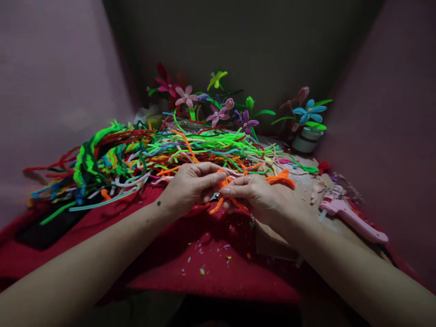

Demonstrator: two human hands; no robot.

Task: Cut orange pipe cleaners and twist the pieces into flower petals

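My left hand [192, 185] and my right hand [260, 196] meet at the middle of a red cloth [211, 263]. Both pinch the same orange pipe cleaner [225, 196], which is bent into loops between the fingertips. Its loose ends hang below my fingers. A second orange pipe-cleaner piece [281, 178] lies just beyond my right hand. Behind both hands spreads a big heap of pipe cleaners [150, 154] in green, orange, red, blue and white.
Several finished pipe-cleaner flowers [218, 111] stand at the back, and a blue one [309, 112] rises from a small white pot [306, 140]. A pink glue gun [350, 219] lies at the right. Small clippings dot the cloth. Pink walls close in on both sides.
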